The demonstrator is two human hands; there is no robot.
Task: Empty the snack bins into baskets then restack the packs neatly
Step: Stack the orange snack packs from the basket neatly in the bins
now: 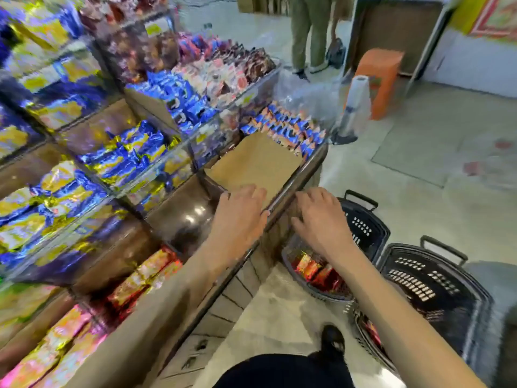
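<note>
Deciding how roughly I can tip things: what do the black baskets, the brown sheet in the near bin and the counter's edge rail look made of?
Black baskets: moulded plastic, matte, with slotted, perforated walls. Brown sheet: probably cardboard; flat and dull, with a ragged far edge. Edge rail: likely polished metal, judging by its bright highlight, though the picture is blurred there.

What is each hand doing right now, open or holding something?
Left hand: open, over the cardboard-lined bin.
Right hand: open, above the basket.

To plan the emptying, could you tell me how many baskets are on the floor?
2: the far basket lies under the right hand, the near basket beside it at the right. More may lie out of frame.
</note>
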